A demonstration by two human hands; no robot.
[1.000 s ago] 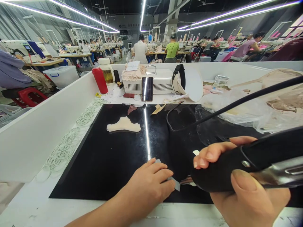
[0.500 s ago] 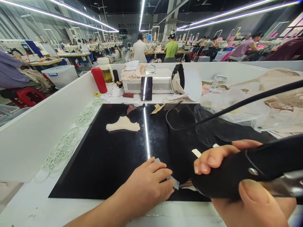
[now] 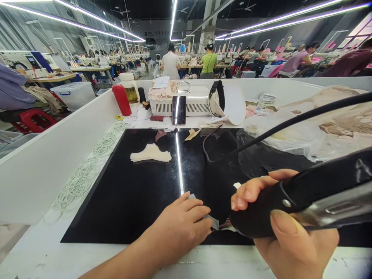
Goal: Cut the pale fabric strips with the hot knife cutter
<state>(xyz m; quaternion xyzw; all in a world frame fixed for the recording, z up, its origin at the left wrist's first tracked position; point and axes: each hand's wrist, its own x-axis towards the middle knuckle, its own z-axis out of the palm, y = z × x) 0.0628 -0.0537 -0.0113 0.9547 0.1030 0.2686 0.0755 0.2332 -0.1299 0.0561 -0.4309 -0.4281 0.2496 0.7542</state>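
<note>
My left hand (image 3: 181, 219) lies palm down on the black mat (image 3: 116, 201), fingers stretched out and slightly spread. Under its fingertips is a small grey translucent piece (image 3: 213, 222), partly hidden by the hand. My right hand (image 3: 290, 236) is wrapped round a bulky black hand tool (image 3: 261, 217) with a metal strip along its side. The narrow metallic tip (image 3: 228, 225) of the tool points left and meets or nearly meets the grey piece's right end. A small white strip (image 3: 237, 185) lies just beyond the right fingers.
A stack of cream fabric pieces (image 3: 151, 154) lies on the mat. A black cable (image 3: 261, 133) arcs across the right side, near clear plastic bags (image 3: 279, 135). Green loops (image 3: 74, 190) line the left wall. Behind stand a phone (image 3: 179, 110), a white vented box (image 3: 194, 100) and a red cup (image 3: 121, 100).
My right hand and the tool have shifted left, and the tool's rear has risen. More of the white strip is covered. My left hand has barely moved.
</note>
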